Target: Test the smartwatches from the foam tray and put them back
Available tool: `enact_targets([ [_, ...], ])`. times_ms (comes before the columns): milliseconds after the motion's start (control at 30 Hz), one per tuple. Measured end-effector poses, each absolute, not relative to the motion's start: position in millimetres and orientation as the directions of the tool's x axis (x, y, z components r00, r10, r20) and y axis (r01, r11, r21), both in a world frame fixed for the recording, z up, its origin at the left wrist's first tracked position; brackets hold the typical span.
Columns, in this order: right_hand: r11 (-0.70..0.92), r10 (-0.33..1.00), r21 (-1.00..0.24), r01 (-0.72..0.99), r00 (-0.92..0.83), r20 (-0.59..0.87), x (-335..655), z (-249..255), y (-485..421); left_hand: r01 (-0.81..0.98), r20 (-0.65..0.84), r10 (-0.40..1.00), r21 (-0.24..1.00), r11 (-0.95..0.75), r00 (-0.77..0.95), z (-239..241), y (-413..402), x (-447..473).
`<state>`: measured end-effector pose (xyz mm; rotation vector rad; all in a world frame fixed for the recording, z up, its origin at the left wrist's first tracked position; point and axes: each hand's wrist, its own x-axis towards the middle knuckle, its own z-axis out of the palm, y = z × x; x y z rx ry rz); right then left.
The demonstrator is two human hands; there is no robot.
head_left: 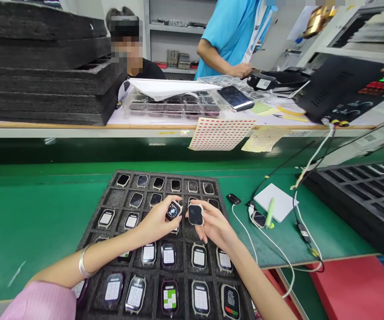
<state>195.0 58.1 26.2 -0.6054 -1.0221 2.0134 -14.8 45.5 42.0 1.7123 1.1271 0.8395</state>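
1. The left hand point(160, 217) has its grip closed on a lit watch point(173, 211), thumb on the near edge and fingers on the far edge.
2. The right hand point(216, 222) has its grip pinching a dark watch point(196, 214) by its edges, the blank screen uncovered.
3. The relation that seems to matter most: the two watches sit side by side, near each other but apart, the lit one to the left. Each is nearer to the hand that holds it.
4. The dark watch stands with its long axis roughly pointing away from the person; the lit one is tilted, and its long axis is partly covered by fingers.
5. Both are held over the far-middle part of a black foam tray point(116, 198), among rows of other watches. The hands hide some compartments, so I cannot tell what all of them hold.
6. The tray lies on the green bench point(45, 195). To its right are a small black device point(233, 198) on a white cable point(245, 231) and, farther out, a white pad point(281, 202).
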Motion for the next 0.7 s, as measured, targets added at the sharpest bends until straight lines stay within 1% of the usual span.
enact_targets([
  [200, -0.408, 0.798, -0.783, -0.47, -0.599, -0.057, 196.8, 20.5, 56.9, 0.337, 0.036, 0.934, 0.927, -0.164, 0.357, 35.6, 43.3, -10.2],
  [333, -0.377, 0.823, -0.813, -0.443, -0.563, -0.076, 197.4, 19.9, 50.9, 0.328, 0.027, 0.939, 0.933, -0.147, 0.344, 17.8, 39.1, -10.4],
  [400, -0.369, 0.832, -0.823, -0.432, -0.547, -0.085, 198.2, 19.6, 49.3, 0.315, 0.009, 0.932, 0.94, -0.131, 0.362, 7.5, 39.7, -14.1],
  [467, -0.399, 0.811, -0.811, -0.428, -0.577, -0.094, 199.7, 19.0, 48.7, 0.321, -0.021, 0.911, 0.939, -0.124, 0.412, -1.1, 42.1, -18.4],
  [533, -0.416, 0.794, -0.802, -0.429, -0.601, -0.09, 201.2, 18.0, 47.9, 0.326, -0.031, 0.907, 0.938, -0.119, 0.42, -6.5, 44.1, -21.1],
  [600, -0.413, 0.788, -0.804, -0.427, -0.611, -0.08, 202.4, 16.4, 46.6, 0.316, -0.033, 0.919, 0.943, -0.102, 0.394, -9.1, 43.5, -20.7],
  [700, -0.404, 0.781, -0.815, -0.415, -0.62, -0.071, 203.9, 13.2, 44.6, 0.285, 0.011, 0.955, 0.953, -0.1, 0.297, -10.8, 39.0, -15.7],
])
